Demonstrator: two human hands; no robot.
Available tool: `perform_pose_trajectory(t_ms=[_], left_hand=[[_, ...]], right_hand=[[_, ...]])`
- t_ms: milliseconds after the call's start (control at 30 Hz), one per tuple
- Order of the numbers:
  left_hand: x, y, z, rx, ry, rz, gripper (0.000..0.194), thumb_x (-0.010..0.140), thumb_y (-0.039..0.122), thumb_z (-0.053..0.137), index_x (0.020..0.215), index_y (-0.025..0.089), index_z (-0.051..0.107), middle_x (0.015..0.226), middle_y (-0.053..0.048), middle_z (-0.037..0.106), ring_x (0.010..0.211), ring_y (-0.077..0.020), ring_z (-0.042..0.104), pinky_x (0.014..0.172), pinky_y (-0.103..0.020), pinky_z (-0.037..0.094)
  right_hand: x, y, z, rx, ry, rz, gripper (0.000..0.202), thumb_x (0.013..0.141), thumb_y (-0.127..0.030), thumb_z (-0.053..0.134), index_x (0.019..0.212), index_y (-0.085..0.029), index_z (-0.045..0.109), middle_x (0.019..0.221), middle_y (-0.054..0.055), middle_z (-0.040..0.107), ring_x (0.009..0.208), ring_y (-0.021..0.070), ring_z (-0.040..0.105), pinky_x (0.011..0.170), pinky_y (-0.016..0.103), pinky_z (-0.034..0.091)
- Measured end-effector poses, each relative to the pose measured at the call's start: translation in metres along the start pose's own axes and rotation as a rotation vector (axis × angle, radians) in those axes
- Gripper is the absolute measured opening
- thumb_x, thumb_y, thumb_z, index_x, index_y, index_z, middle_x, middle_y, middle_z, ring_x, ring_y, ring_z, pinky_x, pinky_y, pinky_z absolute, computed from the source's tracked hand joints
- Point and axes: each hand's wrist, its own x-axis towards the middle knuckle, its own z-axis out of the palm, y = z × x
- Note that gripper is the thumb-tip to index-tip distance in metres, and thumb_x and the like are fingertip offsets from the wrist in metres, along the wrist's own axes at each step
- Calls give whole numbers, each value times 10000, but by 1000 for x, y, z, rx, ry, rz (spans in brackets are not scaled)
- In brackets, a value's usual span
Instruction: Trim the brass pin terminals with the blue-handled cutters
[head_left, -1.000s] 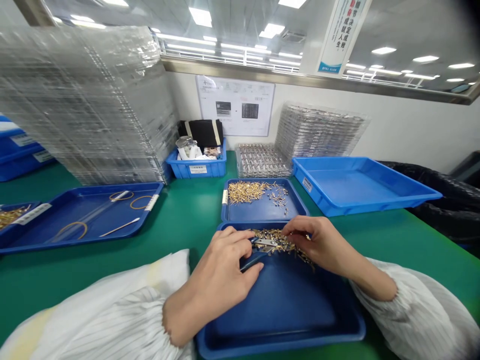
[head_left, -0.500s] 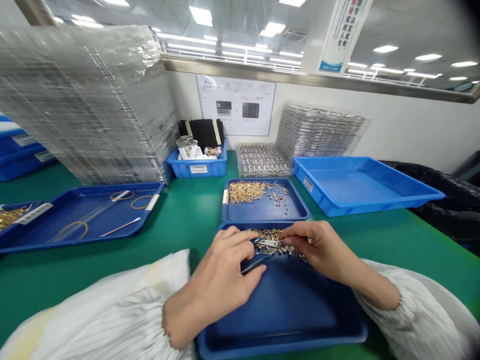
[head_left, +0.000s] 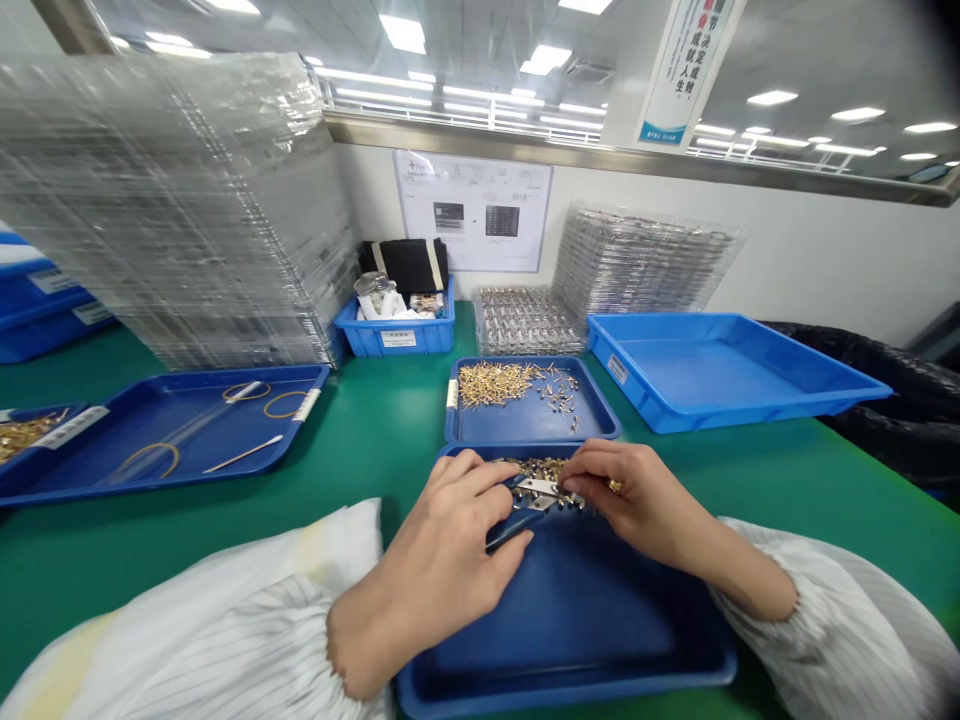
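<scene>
My left hand (head_left: 446, 535) is wrapped round the dark blue handles of a pair of pliers (head_left: 537, 488), whose metal jaws point right. At the jaw tips, my right hand (head_left: 641, 500) has thumb and fingers pressed together; whatever sits in that pinch is too small to make out. Both hands are over the near dark blue tray (head_left: 592, 620). Small gold and dark metal pins (head_left: 544, 467) are heaped along its far side, partly covered by the hands. Behind it stands a second dark blue tray (head_left: 517, 430) with a pile of gold pins (head_left: 495, 383).
On the left, a blue tray (head_left: 225, 430) holds rubber bands and a cotton swab (head_left: 244, 454). Tall stacks of clear plastic trays (head_left: 187, 200) rise behind it. A lighter blue tray (head_left: 727, 365) lies at right, and a small blue bin (head_left: 397, 338) stands at the back.
Almost nothing differs. My right hand has shifted very slightly left and up at the jaw tips; the left hand still grips the pliers in nearly the same place.
</scene>
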Motion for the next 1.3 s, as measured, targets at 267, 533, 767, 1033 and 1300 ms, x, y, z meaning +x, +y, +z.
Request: perform_pose_trajectory(t_ms=[267,533,767,1033,1300], left_hand=[[0,1,1,-5,37,10,151,735,205,597,616,162,514,1032,-49,631,876,-234,512,805,-461,416],[0,6,2,-49,202,59,185,735,179,606,608,152,475,1030,-72,632,881,-225,521,810,-449,428],[0,8,1,-175,237,-21,195,706,164,632,602,155,466,980,-77,650,850,-195,572,830,-426,450],[-3,1,2,-15,58,95,140,749,198,585,632,158,522,1071,-64,621,948,-254,530,863,-490,417],[-3,3,3,48,76,137,98,773,189,558,682,153,560,1090,-66,607,959,-254,496,861,-487,408]], right_hand=[[1,-1,1,-5,22,32,154,803,-83,493,795,-155,629,732,15,581,663,115,526,606,220,388],[-1,-7,4,192,186,154,114,719,-75,502,640,-150,539,585,-23,513,537,91,444,499,202,338],[2,-6,1,376,152,225,79,748,-136,489,676,-150,518,579,-31,484,508,81,409,479,198,331],[-2,-4,0,-166,19,-73,105,678,-51,507,685,-149,543,646,-16,522,599,102,465,622,248,345],[-1,-2,0,-185,7,-91,76,716,-86,544,688,-156,534,652,-19,537,602,100,477,631,244,356]])
